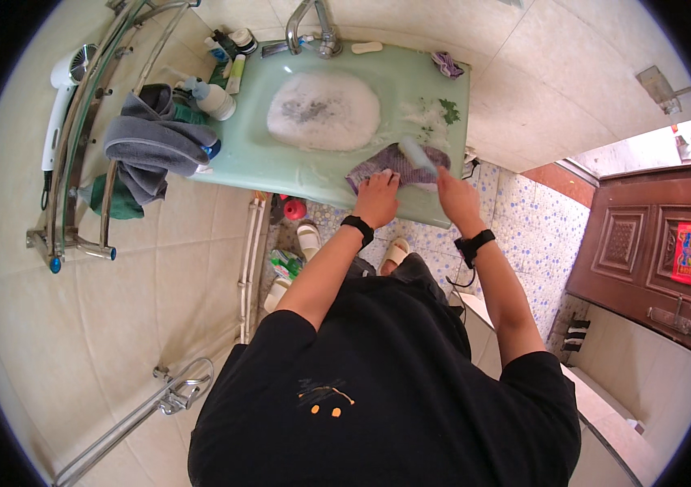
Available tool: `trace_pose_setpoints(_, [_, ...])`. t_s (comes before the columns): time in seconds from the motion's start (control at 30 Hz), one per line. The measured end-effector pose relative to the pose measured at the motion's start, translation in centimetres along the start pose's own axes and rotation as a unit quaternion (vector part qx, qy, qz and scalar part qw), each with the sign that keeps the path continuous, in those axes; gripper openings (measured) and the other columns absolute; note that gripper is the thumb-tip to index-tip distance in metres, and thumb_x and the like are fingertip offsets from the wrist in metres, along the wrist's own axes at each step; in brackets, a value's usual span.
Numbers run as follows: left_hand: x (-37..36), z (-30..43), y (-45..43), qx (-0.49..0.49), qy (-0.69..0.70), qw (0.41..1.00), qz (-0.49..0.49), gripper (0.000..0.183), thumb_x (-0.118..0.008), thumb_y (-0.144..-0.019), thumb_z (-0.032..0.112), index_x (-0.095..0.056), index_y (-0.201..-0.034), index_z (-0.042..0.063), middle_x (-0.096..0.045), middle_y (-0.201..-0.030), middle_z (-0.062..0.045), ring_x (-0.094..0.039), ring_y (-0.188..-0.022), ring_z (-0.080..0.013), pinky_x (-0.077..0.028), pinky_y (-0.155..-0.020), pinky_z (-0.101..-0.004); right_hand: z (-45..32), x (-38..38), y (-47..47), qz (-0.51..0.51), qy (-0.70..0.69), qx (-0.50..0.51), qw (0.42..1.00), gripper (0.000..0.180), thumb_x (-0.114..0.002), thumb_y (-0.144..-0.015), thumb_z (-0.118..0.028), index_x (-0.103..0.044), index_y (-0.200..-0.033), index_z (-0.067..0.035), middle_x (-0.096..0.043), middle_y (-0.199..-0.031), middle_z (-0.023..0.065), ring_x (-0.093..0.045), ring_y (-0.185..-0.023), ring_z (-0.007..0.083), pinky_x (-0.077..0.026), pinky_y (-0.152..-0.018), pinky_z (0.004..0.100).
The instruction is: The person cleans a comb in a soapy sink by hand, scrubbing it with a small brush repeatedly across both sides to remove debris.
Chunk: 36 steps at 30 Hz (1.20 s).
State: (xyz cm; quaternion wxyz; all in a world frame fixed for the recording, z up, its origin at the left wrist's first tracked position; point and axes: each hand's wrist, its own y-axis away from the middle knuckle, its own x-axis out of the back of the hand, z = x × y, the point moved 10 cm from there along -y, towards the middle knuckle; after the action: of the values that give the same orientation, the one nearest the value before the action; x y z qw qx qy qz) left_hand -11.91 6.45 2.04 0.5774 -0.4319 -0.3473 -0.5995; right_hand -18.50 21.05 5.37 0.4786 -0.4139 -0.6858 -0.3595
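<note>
On the front right of the green glass washbasin counter (315, 176) lies a wet purple-and-grey sock (376, 159), spread nearly flat. My left hand (377, 196) grips its near edge with curled fingers. In my right hand (459, 198) is a pale blue brush (417, 154), slightly blurred, its head over the sock; the bristles are hidden. Thick white suds (351, 100) fill the basin to the left of the sock. A second purple striped sock (446, 65) sits crumpled at the counter's back right corner.
Behind the basin rises a chrome faucet (326, 42), with a white bar of soap (367, 47) beside it. A pump bottle (214, 99) and tubes line the left side. Grey towels (153, 143) hang from a metal rack (108, 201). A brown door (644, 243) stands at right.
</note>
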Motion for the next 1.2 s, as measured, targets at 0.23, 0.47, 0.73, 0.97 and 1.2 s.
trace_pose_setpoints(0.23, [-0.9,0.9,-0.8,0.038,-0.014,0.998,-0.048,0.053,-0.066,-0.081,0.021,-0.05,-0.129,0.005,-0.045,-0.134,-0.015,-0.041,-0.127,-0.0335,-0.036,-0.1,-0.0503,0.8,2.6,1.4,0.058,-0.058,0.023,0.996,0.032,-0.051,-0.093,-0.023,-0.057,-0.123,-0.013,-0.065,-0.075,0.0189,-0.063,-0.071,0.0388,-0.049,-0.062,0.0511])
trace_pose_setpoints(0.47, [-2.9,1.0,-1.2,0.074,-0.035,0.996,-0.039,0.071,-0.068,-0.079,0.037,-0.044,-0.139,0.006,-0.028,-0.15,-0.022,-0.023,-0.142,-0.0372,-0.028,-0.109,-0.0503,-0.3,1.5,3.9,-0.019,-0.119,0.062,0.991,0.034,-0.053,-0.092,-0.027,-0.055,-0.125,-0.015,-0.064,-0.075,0.0206,-0.063,-0.072,0.0411,-0.048,-0.063,0.0526])
trace_pose_setpoints(0.73, [-3.2,1.3,-1.0,0.067,0.011,0.994,-0.084,0.086,-0.075,-0.072,0.047,-0.04,-0.142,0.01,-0.015,-0.155,-0.024,-0.013,-0.144,-0.0417,-0.021,-0.114,-0.0532,-3.4,-0.1,-1.1,-0.013,-0.056,0.051,0.997,0.033,-0.051,-0.093,-0.026,-0.055,-0.126,-0.02,-0.065,-0.074,0.0217,-0.063,-0.069,0.0414,-0.049,-0.062,0.0528])
trace_pose_setpoints(0.97, [-3.3,-0.2,0.6,0.048,0.049,0.998,-0.001,0.088,-0.074,-0.072,0.046,-0.036,-0.145,0.013,-0.012,-0.154,-0.027,-0.011,-0.143,-0.0457,-0.021,-0.113,-0.0548,-1.6,1.5,0.5,-0.004,-0.101,0.081,0.992,0.033,-0.052,-0.093,-0.026,-0.059,-0.124,-0.018,-0.066,-0.075,0.0187,-0.064,-0.068,0.0396,-0.05,-0.061,0.0512])
trace_pose_setpoints(1.2, [-2.8,0.5,0.8,0.043,0.002,0.998,-0.055,0.082,-0.075,-0.073,0.043,-0.038,-0.144,0.024,-0.014,-0.153,-0.029,-0.013,-0.141,-0.0498,-0.024,-0.111,-0.0572,-4.4,-1.7,-2.0,0.009,-0.045,0.102,0.994,0.034,-0.051,-0.093,-0.027,-0.057,-0.125,-0.019,-0.066,-0.075,0.0191,-0.064,-0.068,0.039,-0.05,-0.059,0.0512])
